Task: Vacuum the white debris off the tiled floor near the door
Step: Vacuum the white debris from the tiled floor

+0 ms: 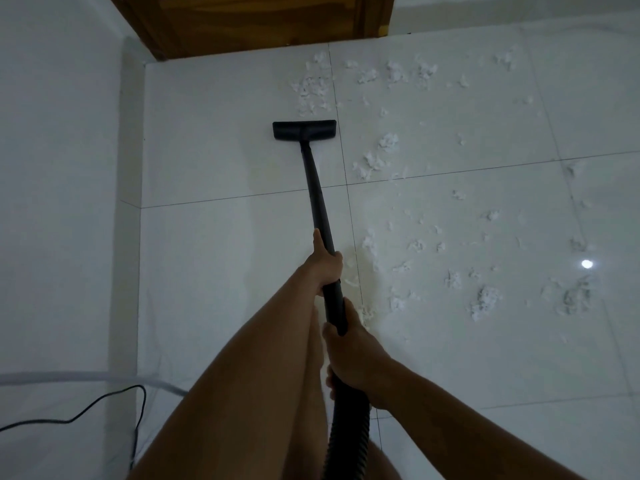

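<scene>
Head cam: left hand (325, 268) & right hand (349, 355) both clamped round the vacuum wand (317, 188). Nozzle (304, 130) sits flat on tile, just below the debris (313, 88) by the door (263, 22). Risk: fluff clogging the nozzle, or the cord (104, 400) snagging behind. Wall close on the left; floor to the right is open w/ more fluff.

Your vacuum wand (317, 199): plain black, matte. Floor head (304, 129): same black. Hose (346, 441): black, ribbed pattern. Tiled floor (214, 258): glossy white, thin dark grout lines forming grid, one bright white light spot on right. Debris (372, 162): white fluffy bits, some clumps greyish. Door (263, 22): brown wood, visible grain. Wall (59, 168): plain white. Cable (104, 398): black.
</scene>
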Motion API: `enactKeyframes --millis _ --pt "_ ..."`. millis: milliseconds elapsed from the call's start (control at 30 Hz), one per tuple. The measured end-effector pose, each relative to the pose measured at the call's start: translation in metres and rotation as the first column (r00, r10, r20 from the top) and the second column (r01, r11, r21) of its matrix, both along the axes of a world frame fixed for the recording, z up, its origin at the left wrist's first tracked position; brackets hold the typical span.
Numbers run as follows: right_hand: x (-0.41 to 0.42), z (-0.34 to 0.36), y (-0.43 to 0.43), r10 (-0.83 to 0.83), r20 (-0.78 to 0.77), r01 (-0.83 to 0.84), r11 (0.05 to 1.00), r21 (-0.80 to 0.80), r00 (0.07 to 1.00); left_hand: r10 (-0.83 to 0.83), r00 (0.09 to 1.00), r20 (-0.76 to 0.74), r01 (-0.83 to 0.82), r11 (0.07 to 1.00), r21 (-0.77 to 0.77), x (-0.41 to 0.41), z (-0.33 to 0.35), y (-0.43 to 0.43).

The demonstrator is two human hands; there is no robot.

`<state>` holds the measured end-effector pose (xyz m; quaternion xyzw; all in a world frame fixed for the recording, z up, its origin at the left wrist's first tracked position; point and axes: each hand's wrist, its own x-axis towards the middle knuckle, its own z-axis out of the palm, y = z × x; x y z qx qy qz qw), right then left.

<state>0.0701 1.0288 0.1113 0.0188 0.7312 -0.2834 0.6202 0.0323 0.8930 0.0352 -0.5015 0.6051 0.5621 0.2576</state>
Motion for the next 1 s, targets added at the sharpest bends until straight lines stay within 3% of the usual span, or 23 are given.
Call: enactKeyframes --millis 233,567,1000 --pt "-0.021 -0.016 -0.047 -0.074 0.023 0.074 0.997 -0.027 0.997 -0.003 1.0 -0.008 0.003 1.0 -0.02 -0.025 -0.018 -0.051" --pt "-0.047 -0.04 -0.088 -0.017 -0.062 0.016 1.0 -0.017 0.998 -0.002 1.0 -0.012 0.002 1.0 -0.022 -0.056 -0.034 -0.093" --pt "-0.047 -0.017 -0.078 -0.019 -0.028 0.018 0.999 -0.041 0.999 -0.004 1.0 0.007 0.004 1.0 -0.008 -0.051 -0.011 -0.082"
